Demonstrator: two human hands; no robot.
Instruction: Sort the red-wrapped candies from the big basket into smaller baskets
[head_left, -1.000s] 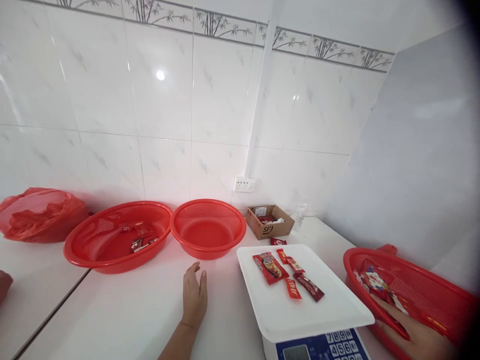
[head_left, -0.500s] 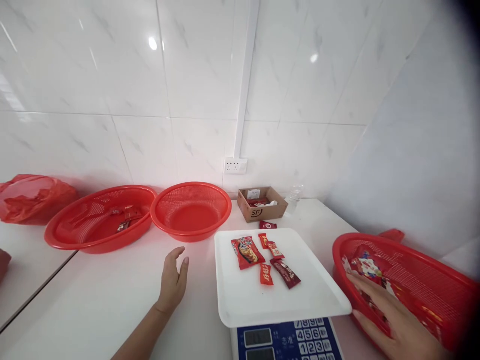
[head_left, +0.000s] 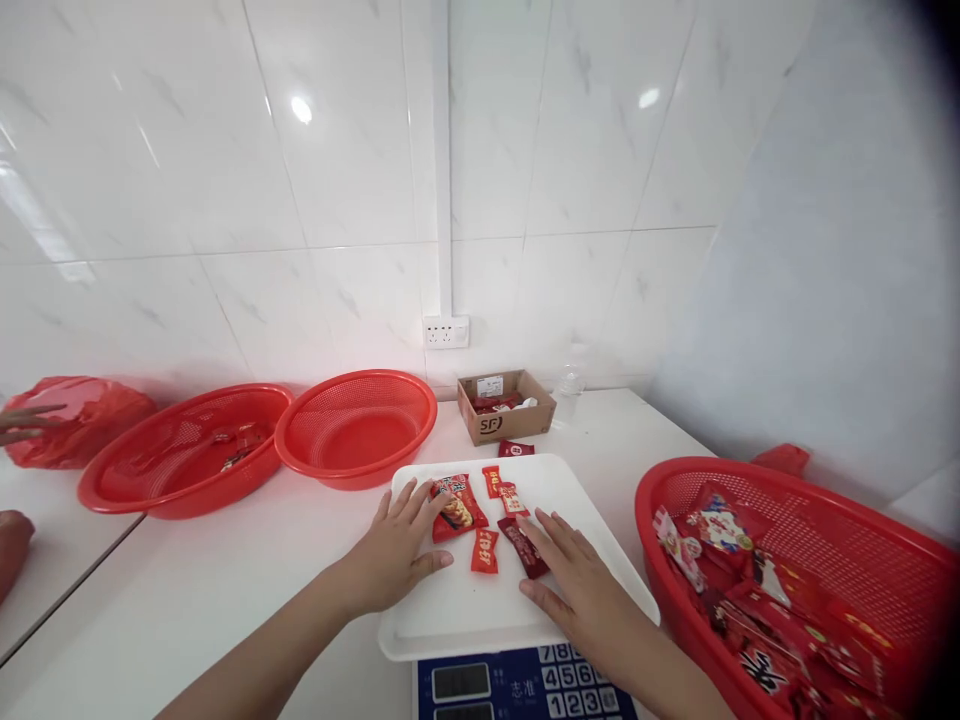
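A white tray [head_left: 465, 625] rests on a blue-and-white digital scale [head_left: 517, 690]. On it lie a large red snack packet [head_left: 456, 508], a dark red packet [head_left: 525, 545] and a few small red wrapped pieces [head_left: 485, 552]. My left hand [head_left: 394, 550] reaches over the tray's left side, fingers apart, its fingertips at the edge of the large packet. Over the right side, my right hand [head_left: 574, 580] has its fingers spread, with the tips beside or just touching the dark red packet. Neither hand grips anything.
A red basket [head_left: 679, 470] of packaged snacks stands at the right. At the back are two more red baskets [head_left: 356, 380] [head_left: 187, 405], a cardboard box [head_left: 517, 425] and a red plastic bag [head_left: 90, 420]. Another person's hand [head_left: 26, 425] shows at the far left.
My left hand has moved right, from the table to over the tray. My right hand has left the right-hand basket and come over the tray. Another person's hand has appeared far left.
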